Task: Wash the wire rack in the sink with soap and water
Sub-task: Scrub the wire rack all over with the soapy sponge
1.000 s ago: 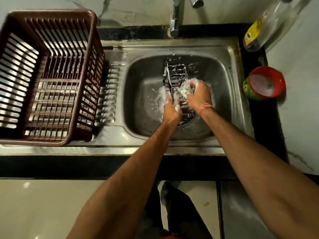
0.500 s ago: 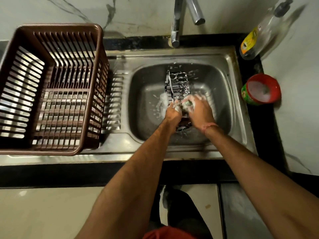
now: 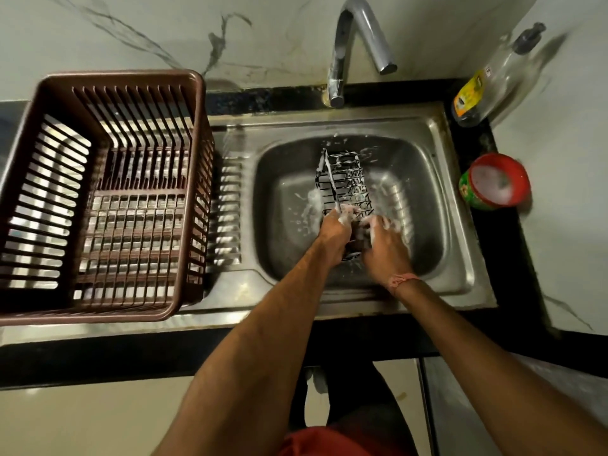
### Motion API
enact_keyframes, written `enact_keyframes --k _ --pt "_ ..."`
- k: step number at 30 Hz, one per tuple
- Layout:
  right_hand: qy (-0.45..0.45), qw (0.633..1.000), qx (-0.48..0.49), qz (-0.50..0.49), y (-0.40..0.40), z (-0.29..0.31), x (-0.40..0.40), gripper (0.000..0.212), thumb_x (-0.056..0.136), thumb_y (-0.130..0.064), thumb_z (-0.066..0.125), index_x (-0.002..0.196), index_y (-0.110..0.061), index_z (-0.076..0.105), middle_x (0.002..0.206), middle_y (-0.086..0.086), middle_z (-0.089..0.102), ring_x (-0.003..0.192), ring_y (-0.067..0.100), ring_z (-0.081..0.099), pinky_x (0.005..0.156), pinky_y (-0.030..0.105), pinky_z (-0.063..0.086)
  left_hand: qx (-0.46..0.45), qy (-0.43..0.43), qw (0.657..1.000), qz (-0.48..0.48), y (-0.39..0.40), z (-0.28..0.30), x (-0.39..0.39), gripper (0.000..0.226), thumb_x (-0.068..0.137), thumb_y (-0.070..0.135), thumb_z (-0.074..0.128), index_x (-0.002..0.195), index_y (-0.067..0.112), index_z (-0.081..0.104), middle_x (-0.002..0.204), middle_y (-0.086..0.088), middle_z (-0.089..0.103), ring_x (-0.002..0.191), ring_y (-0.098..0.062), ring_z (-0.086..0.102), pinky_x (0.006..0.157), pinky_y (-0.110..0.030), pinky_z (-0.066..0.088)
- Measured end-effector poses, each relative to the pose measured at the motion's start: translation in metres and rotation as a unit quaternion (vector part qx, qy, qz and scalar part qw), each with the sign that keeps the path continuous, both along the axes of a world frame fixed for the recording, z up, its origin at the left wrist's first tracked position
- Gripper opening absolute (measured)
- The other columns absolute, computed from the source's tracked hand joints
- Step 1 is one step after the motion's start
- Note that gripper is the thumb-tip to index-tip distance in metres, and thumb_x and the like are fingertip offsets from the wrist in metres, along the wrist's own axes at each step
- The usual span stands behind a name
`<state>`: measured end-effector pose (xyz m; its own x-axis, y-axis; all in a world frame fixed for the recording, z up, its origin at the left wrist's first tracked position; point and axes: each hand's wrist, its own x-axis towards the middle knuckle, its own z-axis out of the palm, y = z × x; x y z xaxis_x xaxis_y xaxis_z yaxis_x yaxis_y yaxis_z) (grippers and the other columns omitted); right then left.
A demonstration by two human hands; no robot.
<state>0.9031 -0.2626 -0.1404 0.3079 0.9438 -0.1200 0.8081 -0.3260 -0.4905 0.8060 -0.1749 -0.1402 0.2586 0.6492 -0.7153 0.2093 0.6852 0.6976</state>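
A dark wire rack (image 3: 345,182), streaked with white foam, stands on end in the steel sink (image 3: 437,199). My left hand (image 3: 332,232) grips the rack's near left edge. My right hand (image 3: 383,245) is curled against the rack's near lower part, lathered with foam; the scrubber it held in the earlier frames is hidden under the fingers now. Suds lie on the basin floor beside the rack. The tap (image 3: 355,44) above the sink is not running.
A brown slatted plastic basket (image 3: 108,192) sits on the drainboard to the left. A red tub of soapy paste (image 3: 493,182) and a clear dish-soap bottle (image 3: 487,83) stand on the black ledge at the right. A marble wall rises behind.
My right hand has slid down the rack from its upper middle toward the near lower end. The left hand keeps its grip. The camera view has tilted up, showing more of the tap.
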Motion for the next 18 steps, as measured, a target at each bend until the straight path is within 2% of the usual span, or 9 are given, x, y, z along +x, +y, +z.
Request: enact_keyframes --k 3,5,6,8,10,11,13,16,18 --pt "0.100 0.971 -0.052 -0.213 0.018 0.001 0.007 0.037 0.101 -0.011 0.050 0.138 -0.007 0.047 0.127 0.015 0.058 0.091 0.024 0.062 0.061 0.030 0.048 0.038 0.005 0.996 -0.076 -0.003 0.007 -0.005 0.026 0.113 0.009 0.047 0.130 0.015 0.066 0.111 -0.005 0.074 0.090 -0.023 0.067 0.087 -0.049 0.058" --pt "0.186 0.931 -0.088 -0.301 0.029 0.001 0.008 0.037 0.101 -0.012 0.046 0.136 -0.003 0.049 0.131 0.019 0.057 0.082 0.018 0.057 0.056 0.028 0.041 0.094 0.010 0.989 -0.117 -0.005 0.007 -0.004 0.034 0.108 -0.003 0.048 0.136 0.011 0.061 0.118 -0.005 0.074 0.091 -0.030 0.065 0.084 -0.055 0.058" --pt "0.211 0.918 -0.086 -0.324 0.034 0.002 0.008 0.033 0.102 -0.016 0.046 0.132 -0.001 0.051 0.132 0.021 0.057 0.083 0.020 0.055 0.061 0.028 0.041 0.116 0.012 0.983 -0.139 -0.006 0.008 -0.004 0.035 0.105 -0.005 0.049 0.136 0.009 0.059 0.119 -0.008 0.074 0.087 -0.031 0.065 0.076 -0.053 0.060" --pt "0.287 0.896 -0.044 -0.335 0.041 0.012 0.004 0.036 0.102 -0.038 0.053 0.122 -0.010 0.047 0.130 0.021 0.056 0.095 0.026 0.057 0.074 0.034 0.043 0.176 0.036 0.963 -0.200 -0.009 0.010 -0.004 0.037 0.096 -0.003 0.052 0.130 0.003 0.062 0.115 -0.012 0.075 0.083 -0.025 0.070 0.068 -0.035 0.062" --pt "0.388 0.871 -0.030 -0.299 0.047 0.023 0.003 0.065 0.089 -0.063 0.065 0.129 -0.018 0.040 0.123 0.009 0.057 0.102 0.024 0.061 0.084 0.037 0.050 0.244 0.074 0.932 -0.259 -0.017 0.020 -0.006 0.043 0.084 0.002 0.052 0.125 -0.002 0.067 0.114 -0.018 0.075 0.091 -0.028 0.073 0.077 -0.035 0.065" --pt "0.412 0.863 -0.055 -0.285 0.049 0.026 0.004 0.074 0.084 -0.065 0.071 0.134 -0.021 0.039 0.119 0.004 0.057 0.101 0.020 0.063 0.084 0.036 0.051 0.260 0.098 0.917 -0.287 -0.020 0.025 -0.005 0.041 0.086 0.002 0.056 0.125 -0.004 0.067 0.115 -0.020 0.075 0.098 -0.031 0.073 0.084 -0.039 0.065" --pt "0.406 0.863 -0.100 -0.284 0.052 0.024 0.009 0.066 0.084 -0.052 0.077 0.132 -0.019 0.046 0.109 0.003 0.063 0.097 0.022 0.067 0.074 0.030 0.051 0.280 0.143 0.890 -0.331 -0.025 0.035 -0.002 0.030 0.093 0.000 0.064 0.123 -0.004 0.067 0.112 -0.020 0.073 0.099 -0.032 0.072 0.090 -0.045 0.064" --pt "0.375 0.862 -0.093 -0.329 0.055 0.015 0.017 0.034 0.095 -0.030 0.060 0.123 -0.011 0.056 0.089 0.006 0.065 0.090 0.030 0.067 0.064 0.030 0.047 0.341 0.158 0.843 -0.384 -0.028 0.042 -0.004 0.020 0.099 0.008 0.068 0.117 0.001 0.068 0.102 -0.010 0.073 0.091 -0.028 0.069 0.085 -0.044 0.062" --pt "0.384 0.854 -0.091 -0.339 0.053 0.017 0.021 0.037 0.101 -0.027 0.050 0.134 -0.011 0.054 0.102 0.008 0.065 0.088 0.027 0.063 0.063 0.031 0.046 0.425 0.207 0.797 -0.375 -0.027 0.040 -0.014 0.028 0.100 0.030 0.071 0.124 0.016 0.073 0.111 -0.004 0.077 0.103 -0.025 0.069 0.092 -0.044 0.060"
